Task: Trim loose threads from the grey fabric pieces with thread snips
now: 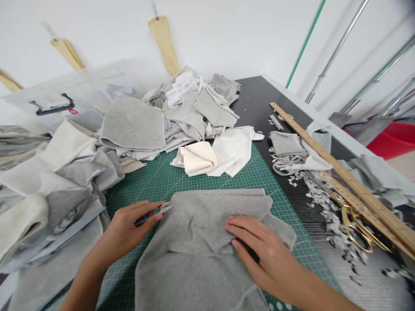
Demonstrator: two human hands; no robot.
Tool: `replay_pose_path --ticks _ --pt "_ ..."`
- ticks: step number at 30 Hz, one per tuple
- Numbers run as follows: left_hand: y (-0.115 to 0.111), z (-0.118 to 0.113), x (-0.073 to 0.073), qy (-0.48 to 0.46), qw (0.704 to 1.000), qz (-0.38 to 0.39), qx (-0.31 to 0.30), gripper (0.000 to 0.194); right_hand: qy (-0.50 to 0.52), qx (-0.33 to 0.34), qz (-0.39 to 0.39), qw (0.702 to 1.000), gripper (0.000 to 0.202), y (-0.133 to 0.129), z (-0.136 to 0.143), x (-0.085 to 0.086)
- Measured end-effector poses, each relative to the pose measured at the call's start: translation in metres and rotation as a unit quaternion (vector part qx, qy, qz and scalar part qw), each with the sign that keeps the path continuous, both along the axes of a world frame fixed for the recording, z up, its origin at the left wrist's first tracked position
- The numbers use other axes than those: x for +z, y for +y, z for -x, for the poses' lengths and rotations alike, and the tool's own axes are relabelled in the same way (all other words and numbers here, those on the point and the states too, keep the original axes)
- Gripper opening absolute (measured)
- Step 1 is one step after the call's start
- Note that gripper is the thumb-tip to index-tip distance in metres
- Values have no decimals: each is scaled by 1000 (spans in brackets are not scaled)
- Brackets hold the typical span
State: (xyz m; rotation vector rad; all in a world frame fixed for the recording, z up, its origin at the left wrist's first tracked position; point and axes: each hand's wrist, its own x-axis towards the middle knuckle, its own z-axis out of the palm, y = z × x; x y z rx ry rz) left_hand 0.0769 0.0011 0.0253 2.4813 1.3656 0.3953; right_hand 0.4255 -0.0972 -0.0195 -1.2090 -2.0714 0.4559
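A folded piece of grey fabric (197,268) lies spread in front of me on a green cutting mat (155,177). My left hand (132,229) is closed around thread snips (165,207); their pale blades point at the fabric's upper left corner, and a dark handle shows under the fingers. On the right part of the same fabric rests my right hand (262,250), fingers stretched out and flat. A dark patch shows beneath that hand; I cannot make out what it is. Beyond the fabric sit a folded cream cloth (196,159) and a white cloth piece (234,149).
Heaped grey and white fabric scraps (129,123) fill the left and back. A clear plastic bin (94,86) stands behind them. At right lie wooden rulers (324,155), gold-handled scissors (352,224) and small clippings (327,211). Yellow gloves (165,43) hang on the wall.
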Motion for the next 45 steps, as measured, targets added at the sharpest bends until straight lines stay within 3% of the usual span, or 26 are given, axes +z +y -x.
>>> replay_pose_path --ticks 10,18,45 --pt "1 2 -8 -38 999 10 -37 31 -45 1 -30 999 35 2 -1 1" --pt "-1 1 -17 -34 998 30 -32 31 -71 7 -30 997 37 4 -2 1" --pt "-4 2 -19 -42 997 -4 -68 28 -59 10 -17 998 41 3 -4 0"
